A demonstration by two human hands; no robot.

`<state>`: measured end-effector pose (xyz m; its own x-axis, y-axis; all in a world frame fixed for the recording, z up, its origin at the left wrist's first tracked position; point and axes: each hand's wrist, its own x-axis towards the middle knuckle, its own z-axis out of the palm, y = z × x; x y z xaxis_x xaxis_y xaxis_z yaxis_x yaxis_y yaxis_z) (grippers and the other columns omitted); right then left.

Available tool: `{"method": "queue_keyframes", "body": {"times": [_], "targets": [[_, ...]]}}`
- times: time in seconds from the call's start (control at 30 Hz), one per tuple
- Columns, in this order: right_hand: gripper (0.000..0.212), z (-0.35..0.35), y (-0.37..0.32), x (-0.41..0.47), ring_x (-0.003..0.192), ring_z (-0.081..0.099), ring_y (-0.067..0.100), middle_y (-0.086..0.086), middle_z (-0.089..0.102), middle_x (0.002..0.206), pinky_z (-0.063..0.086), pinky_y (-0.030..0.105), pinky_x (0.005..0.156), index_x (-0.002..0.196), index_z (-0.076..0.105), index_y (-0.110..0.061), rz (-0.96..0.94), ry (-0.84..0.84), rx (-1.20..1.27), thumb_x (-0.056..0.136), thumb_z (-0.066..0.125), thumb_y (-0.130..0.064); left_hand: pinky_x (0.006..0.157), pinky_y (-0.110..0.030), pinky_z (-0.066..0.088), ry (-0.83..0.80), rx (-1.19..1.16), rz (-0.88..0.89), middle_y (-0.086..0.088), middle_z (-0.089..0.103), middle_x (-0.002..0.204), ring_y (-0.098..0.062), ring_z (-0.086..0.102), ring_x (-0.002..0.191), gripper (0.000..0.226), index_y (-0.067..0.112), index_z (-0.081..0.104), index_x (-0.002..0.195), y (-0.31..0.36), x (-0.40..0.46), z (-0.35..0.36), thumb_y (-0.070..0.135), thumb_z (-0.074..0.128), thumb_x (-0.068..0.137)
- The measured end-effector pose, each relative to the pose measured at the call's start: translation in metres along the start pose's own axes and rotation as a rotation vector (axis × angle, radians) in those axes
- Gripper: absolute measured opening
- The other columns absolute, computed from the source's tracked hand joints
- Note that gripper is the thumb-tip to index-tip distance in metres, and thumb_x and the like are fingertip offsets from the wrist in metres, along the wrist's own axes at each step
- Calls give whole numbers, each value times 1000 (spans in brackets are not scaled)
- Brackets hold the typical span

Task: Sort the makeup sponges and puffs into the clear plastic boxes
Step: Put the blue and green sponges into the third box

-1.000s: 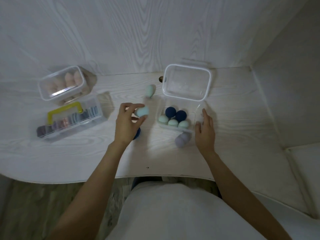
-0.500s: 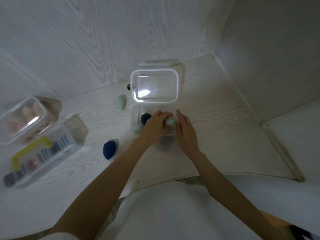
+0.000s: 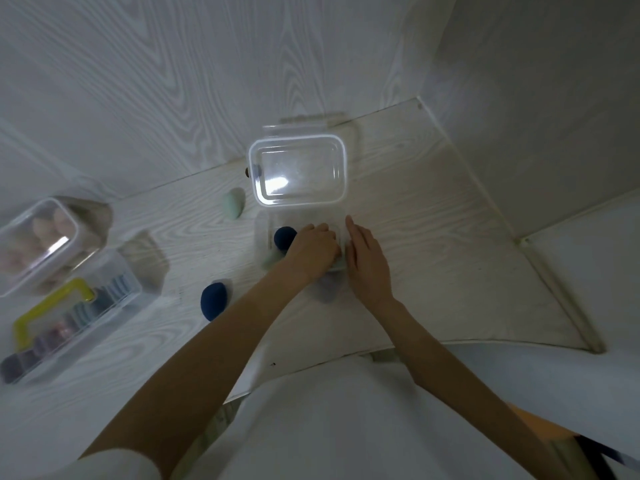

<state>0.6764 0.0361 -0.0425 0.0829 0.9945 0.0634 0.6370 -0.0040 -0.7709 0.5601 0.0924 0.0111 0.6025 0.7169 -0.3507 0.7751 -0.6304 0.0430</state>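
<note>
A clear plastic box [image 3: 263,233] stands at mid-table with its lid [image 3: 298,168] swung up behind it. Inside show a navy sponge [image 3: 284,236] and a pale green sponge [image 3: 268,259]; the rest is hidden. My left hand [image 3: 311,247] reaches into the box with fingers curled down, holding a light green sponge of which only a sliver shows. My right hand [image 3: 367,261] rests flat against the box's right wall. Loose on the table lie a pale green sponge [image 3: 233,202], a navy sponge [image 3: 213,300] and a lavender sponge [image 3: 327,289] just in front of the box.
At the left stand a closed clear box of pink sponges [image 3: 34,237] and a long clear box with a yellow handle [image 3: 69,313] holding flat puffs. White wood-grain walls close in behind and on the right. The table's front edge curves near my body.
My left hand has carried the light green sponge from left of the box into it and sunk lower. My right hand has stayed against the box's right side. The camera has swung right.
</note>
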Motion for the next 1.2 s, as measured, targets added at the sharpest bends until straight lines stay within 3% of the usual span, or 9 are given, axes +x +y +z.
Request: {"method": "queue_keyframes", "body": {"times": [0.17,0.33,0.43,0.5,0.63,0.77,0.93,1.1,1.2], "targets": [[44,-3,-2,1,113,50,22,6,48,134,42,25,84,141,35,-22,-36,9,-77,98,39,-14,81,-30,30,15,-56,22,-2,59,103,-20,45,100,39,18,67,102,4,-6,3,32,31,99],[49,-1,-6,1,106,53,21,6,51,127,50,33,79,142,32,-23,-22,-2,-57,95,25,-36,87,-34,33,77,-263,-49,-4,58,114,-23,46,104,38,18,58,120,-1,-20,12,38,35,98],[43,-1,-6,2,103,54,21,7,52,124,50,34,79,142,34,-21,-9,2,-24,98,34,-20,93,-34,32,136,-359,-135,-2,59,121,-22,48,110,43,18,49,130,1,-25,15,42,41,95],[44,-4,-5,3,102,55,22,9,53,124,47,28,78,141,35,-17,-21,-6,-25,98,37,-10,92,-33,31,151,-374,-166,1,59,119,-20,49,109,43,21,53,125,3,-27,16,47,45,92],[46,-6,-6,2,101,55,21,12,52,124,40,21,77,142,33,-13,-34,-26,-17,97,36,-7,87,-32,27,172,-256,-95,5,57,119,-19,46,109,60,27,58,120,7,-36,22,64,36,79],[48,-6,-8,2,95,54,19,11,53,122,36,17,71,142,33,-11,-26,-36,-27,96,38,-2,92,-32,22,158,-147,-65,9,52,131,-18,38,121,43,26,53,128,8,-37,27,45,45,91],[47,-7,-9,1,96,53,17,12,52,121,34,13,74,142,30,-11,-15,-47,-15,96,38,-3,91,-34,23,147,-142,-47,9,53,130,-18,39,119,42,26,51,130,7,-33,25,41,46,92],[47,-8,-10,-1,95,51,15,12,53,119,36,17,76,144,29,-14,-1,-64,-8,98,37,-6,87,-33,22,299,-229,-87,3,59,123,-22,45,115,45,22,55,126,10,-39,34,38,58,84],[47,-9,-8,-2,103,52,20,10,53,121,37,22,83,144,31,-18,27,-64,-43,98,36,-9,87,-33,33,403,-346,-119,-1,65,113,-25,54,105,42,19,61,120,9,-44,34,37,55,82]]}}
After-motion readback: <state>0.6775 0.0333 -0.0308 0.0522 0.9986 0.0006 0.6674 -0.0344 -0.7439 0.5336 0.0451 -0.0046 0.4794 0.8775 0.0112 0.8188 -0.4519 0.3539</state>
